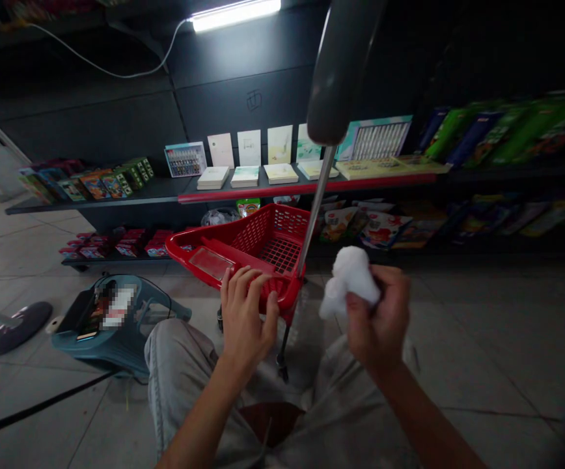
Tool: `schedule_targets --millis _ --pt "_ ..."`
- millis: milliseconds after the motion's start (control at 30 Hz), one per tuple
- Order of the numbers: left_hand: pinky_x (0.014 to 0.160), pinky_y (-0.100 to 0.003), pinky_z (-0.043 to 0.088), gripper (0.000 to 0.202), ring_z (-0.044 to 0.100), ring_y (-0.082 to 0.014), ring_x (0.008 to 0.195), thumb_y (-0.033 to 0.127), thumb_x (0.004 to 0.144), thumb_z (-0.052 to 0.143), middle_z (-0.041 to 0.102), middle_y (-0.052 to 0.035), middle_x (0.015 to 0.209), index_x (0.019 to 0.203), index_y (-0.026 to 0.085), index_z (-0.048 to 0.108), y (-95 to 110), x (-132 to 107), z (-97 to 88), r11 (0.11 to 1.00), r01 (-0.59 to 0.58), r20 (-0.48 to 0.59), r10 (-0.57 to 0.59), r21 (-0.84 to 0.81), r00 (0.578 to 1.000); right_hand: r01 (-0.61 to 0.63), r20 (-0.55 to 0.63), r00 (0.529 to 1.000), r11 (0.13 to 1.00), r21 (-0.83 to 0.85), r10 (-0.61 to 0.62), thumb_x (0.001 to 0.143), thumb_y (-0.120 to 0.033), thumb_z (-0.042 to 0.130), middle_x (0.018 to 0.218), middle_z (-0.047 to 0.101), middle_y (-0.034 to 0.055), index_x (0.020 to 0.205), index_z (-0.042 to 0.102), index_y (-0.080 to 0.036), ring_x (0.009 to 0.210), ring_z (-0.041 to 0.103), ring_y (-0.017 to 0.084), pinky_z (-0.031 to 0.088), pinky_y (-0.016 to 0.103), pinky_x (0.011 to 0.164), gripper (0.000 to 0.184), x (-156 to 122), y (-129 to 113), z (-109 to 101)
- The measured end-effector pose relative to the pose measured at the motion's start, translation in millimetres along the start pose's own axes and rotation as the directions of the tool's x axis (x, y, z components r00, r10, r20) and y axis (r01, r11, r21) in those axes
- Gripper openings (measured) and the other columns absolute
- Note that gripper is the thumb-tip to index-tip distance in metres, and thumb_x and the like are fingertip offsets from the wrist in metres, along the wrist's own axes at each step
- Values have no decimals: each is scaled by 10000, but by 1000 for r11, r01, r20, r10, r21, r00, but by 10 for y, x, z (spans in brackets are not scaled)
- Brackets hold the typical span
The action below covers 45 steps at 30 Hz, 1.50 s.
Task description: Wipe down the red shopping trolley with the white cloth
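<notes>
A red plastic shopping basket (243,242) on wheels stands on the tiled floor in front of my knees, tilted, with a metal pull handle (316,208) rising to a grey grip (342,71) near the camera. My left hand (246,312) rests on the basket's near rim, fingers curled over the edge. To the right of the handle, my right hand (377,312) is closed around a crumpled white cloth (349,277), held above my lap. The basket looks empty inside.
Dark shelves (306,185) run across the back with books, cards and paint sets; boxed toys fill the left and right ends. A teal plastic stool (116,332) holding small items lies at the left beside a mop head (16,326) and a black cable.
</notes>
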<state>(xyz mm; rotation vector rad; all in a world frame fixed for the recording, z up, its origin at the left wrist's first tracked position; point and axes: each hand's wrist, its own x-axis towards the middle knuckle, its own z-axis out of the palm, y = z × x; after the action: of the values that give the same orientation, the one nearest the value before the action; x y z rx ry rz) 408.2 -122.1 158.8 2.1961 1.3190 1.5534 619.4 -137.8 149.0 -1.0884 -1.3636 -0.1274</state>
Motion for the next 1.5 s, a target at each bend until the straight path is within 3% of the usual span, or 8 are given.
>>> schedule_targets --millis 167,333,567,767,867,1133,1400,1500 --pt "1085 -501 364 112 618 -244 943 262 913 578 710 -27 862 848 255 668 -324 -11 175 984 -127 -3 128 127 992 263 241 927 956 128 -287 970 -152 485 1184 664 116 1377 555 -224 1106 639 255 551 434 933 418 -238 -68 441" --pt "1024 -475 364 142 619 -230 898 268 914 559 718 -18 830 812 253 658 -396 55 133 980 -162 -61 170 113 984 241 349 889 951 196 -297 974 -110 456 1232 688 121 1377 588 -212 1196 633 254 535 467 1040 437 -228 66 490" --pt "1017 -477 389 276 631 -225 836 355 931 515 703 -18 732 707 255 642 -543 105 56 985 -138 -126 150 101 981 308 334 870 929 207 -363 989 -108 457 1233 714 115 1360 622 -237 1196 663 236 568 448 1015 427 -217 469 509" --pt "1019 -487 396 408 628 -222 798 426 957 457 682 -25 679 627 251 621 -764 158 -45 987 -126 -188 144 102 972 75 240 965 990 123 -103 1005 -145 418 1207 718 136 1243 675 -189 1159 676 228 558 407 1012 353 -291 744 813" --pt "1009 -488 413 466 627 -225 770 480 950 425 663 -35 647 585 254 607 -897 167 -134 991 -80 -209 101 108 973 -53 215 976 993 103 30 995 -149 438 1192 730 130 1219 688 -170 1145 666 231 534 399 1033 336 -221 828 1013" --pt "942 -469 434 366 594 -220 716 348 868 465 614 -36 613 550 232 603 -1248 262 -489 984 -177 -286 166 -13 944 -37 420 901 948 316 -105 979 -113 439 1274 711 68 1287 684 -253 1249 620 217 477 423 1133 418 -232 264 1212" --pt "970 -488 434 314 587 -225 683 307 782 437 587 -43 579 521 239 598 -1697 407 -847 973 -200 -231 169 -119 958 -25 496 868 1000 -4 24 921 -92 455 1284 716 92 1251 711 -211 1225 636 241 482 448 1132 434 -179 1173 1112" --pt "958 -499 452 304 586 -231 659 312 752 427 568 -51 557 508 244 594 -1812 433 -920 975 -171 -186 143 -141 972 -3 517 854 995 -99 53 932 -110 458 1290 716 89 1249 708 -212 1205 644 239 487 431 1116 417 -94 1249 1121"
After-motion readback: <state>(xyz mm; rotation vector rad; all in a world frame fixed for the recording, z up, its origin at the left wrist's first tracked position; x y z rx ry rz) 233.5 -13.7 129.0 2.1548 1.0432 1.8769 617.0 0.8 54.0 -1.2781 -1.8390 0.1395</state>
